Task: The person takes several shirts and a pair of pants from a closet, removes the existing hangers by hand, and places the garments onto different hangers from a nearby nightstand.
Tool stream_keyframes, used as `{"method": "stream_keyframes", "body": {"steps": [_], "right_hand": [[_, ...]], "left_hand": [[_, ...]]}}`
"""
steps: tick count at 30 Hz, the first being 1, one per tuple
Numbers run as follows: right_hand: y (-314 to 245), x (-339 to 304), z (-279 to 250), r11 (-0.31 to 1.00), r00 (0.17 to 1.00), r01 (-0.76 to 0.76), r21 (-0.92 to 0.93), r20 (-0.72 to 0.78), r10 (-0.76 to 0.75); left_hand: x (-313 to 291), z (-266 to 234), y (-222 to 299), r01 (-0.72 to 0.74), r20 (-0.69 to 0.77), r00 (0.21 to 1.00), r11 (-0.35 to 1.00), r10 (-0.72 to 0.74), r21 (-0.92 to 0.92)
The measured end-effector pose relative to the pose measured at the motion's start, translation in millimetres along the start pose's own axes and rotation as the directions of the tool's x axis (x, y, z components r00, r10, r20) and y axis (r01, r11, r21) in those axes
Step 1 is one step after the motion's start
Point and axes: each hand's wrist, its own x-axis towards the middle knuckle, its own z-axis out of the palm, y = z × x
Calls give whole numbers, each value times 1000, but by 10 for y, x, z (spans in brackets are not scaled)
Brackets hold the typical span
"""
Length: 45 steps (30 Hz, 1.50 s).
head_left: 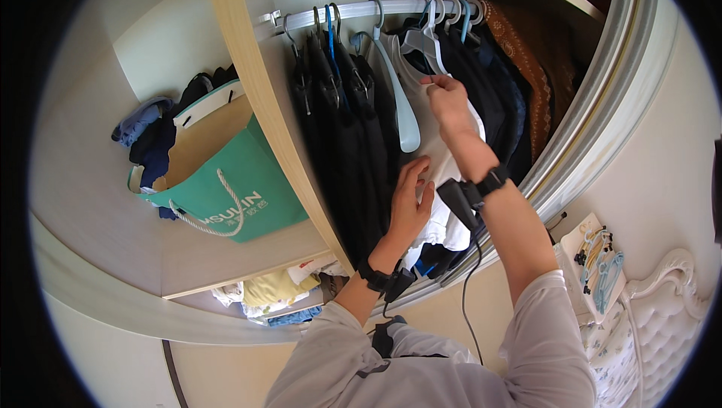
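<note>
A white garment (423,118) hangs among the clothes on the rod. My right hand (450,107) is closed on its upper edge, beside a white hanger (426,45). Lower down, my left hand (412,201) rests against the cloth, its fingers apart and slightly bent. Just left of the garment a pale blue hanger (404,111) hangs from the rod at a slant. Whether the white hanger sits inside the garment, I cannot tell.
The white rod (398,8) carries dark trousers (338,130) at left and dark clothes (481,92) at right. A green paper bag (259,186) stands beyond the wooden divider (263,84). Loose hangers (602,265) lie at right. A cable (468,295) dangles from my right wrist.
</note>
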Motion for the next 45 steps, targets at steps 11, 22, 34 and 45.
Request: {"method": "stream_keyframes", "body": {"steps": [11,22,34,45], "right_hand": [[185,-1328,-1556,999,991,-29,-23,130,32],[165,-2361,-2509,967,999,-24,-254,-40,14],[328,-3419,-3492,860,935,-197,-471,-354,20],[476,-3836,-3616,734,870,-353,-580,-492,29]], "left_hand": [[-1,4,-4,2,-127,992,1000,-6,-25],[34,687,502,-406,98,907,786,410,466],[-536,1704,488,-467,338,858,862,387,197],[-1107,2129,553,-262,668,690,957,278,-127]]}}
